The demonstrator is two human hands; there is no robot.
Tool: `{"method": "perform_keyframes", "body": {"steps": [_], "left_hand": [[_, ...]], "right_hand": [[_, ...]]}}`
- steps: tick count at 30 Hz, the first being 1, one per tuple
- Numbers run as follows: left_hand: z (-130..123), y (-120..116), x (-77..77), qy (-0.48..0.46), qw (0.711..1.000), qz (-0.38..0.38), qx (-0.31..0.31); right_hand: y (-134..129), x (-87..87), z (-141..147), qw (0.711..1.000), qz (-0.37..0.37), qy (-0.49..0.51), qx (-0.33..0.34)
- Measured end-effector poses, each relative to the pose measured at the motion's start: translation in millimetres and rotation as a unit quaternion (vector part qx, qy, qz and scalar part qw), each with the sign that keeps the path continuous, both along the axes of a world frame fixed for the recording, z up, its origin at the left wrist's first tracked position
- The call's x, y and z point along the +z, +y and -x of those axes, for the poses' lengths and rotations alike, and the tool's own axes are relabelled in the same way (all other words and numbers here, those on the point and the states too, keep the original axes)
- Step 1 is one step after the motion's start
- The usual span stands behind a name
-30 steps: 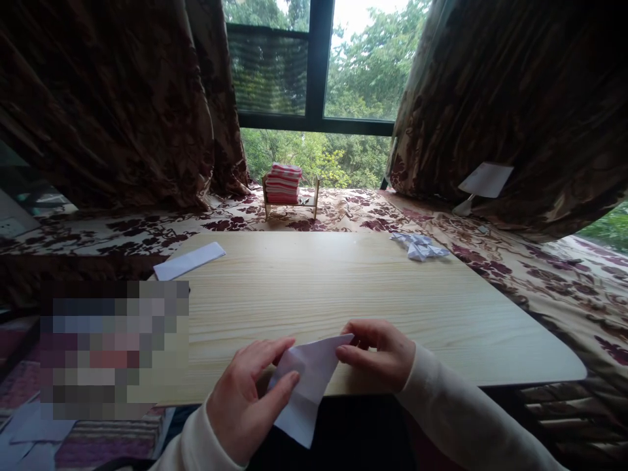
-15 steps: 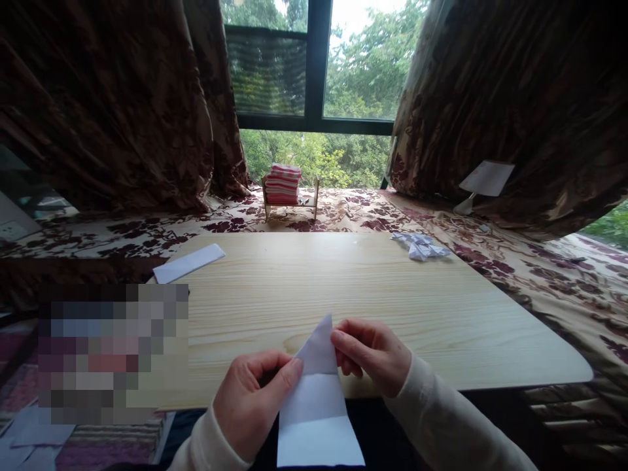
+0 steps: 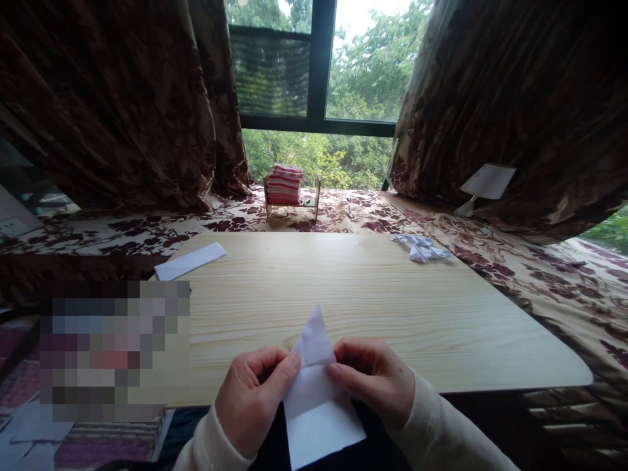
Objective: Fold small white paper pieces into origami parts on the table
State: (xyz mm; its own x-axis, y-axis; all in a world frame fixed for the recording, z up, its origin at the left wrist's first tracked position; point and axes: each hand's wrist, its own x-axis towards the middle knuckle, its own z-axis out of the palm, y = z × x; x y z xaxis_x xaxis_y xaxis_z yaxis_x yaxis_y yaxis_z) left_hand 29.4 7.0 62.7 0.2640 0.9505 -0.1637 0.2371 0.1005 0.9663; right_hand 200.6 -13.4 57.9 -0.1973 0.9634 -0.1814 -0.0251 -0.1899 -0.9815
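Observation:
A white sheet of paper (image 3: 321, 409) with a pointed top and a crease across it is held over the near edge of the wooden table. My left hand (image 3: 258, 396) pinches its left edge, thumb on top, just below the point. On the right edge, at about the same height, my right hand (image 3: 375, 376) grips the paper between thumb and curled fingers. The lower part of the paper hangs toward my lap.
On the table (image 3: 490, 333) lie a folded white paper strip (image 3: 190, 261) at the back left and crumpled or folded papers (image 3: 422, 248) at the back right. Beyond stand a small rack with striped cloths (image 3: 284, 184) and a white lamp (image 3: 488, 181).
My right hand has moved down along the paper's right edge, from near the tip to beside the crease. The paper's tip has tilted slightly left and its lower end has swung a little.

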Motion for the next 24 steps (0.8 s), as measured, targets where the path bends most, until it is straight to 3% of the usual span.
{"method": "perform_keyframes", "body": {"steps": [8, 13, 18, 24], "left_hand": [[0.7, -0.8, 0.9, 0.005, 1.0, 0.004, -0.009], [2.5, -0.2, 1.3, 0.012, 1.0, 0.006, -0.022], [7.2, 3.5, -1.4, 0.003, 0.999, 0.001, -0.048], [7.5, 3.1, -3.4, -0.034, 0.994, 0.038, -0.098]], "right_hand": [[4.4, -16.7, 10.7, 0.996, -0.041, 0.051, -0.066], [5.1, -23.8, 14.8, 0.981, -0.126, 0.099, -0.113], [5.4, -21.7, 8.2, 0.961, -0.261, -0.026, -0.089], [6.4, -20.0, 5.0, 0.948, -0.299, -0.066, -0.087]]}}
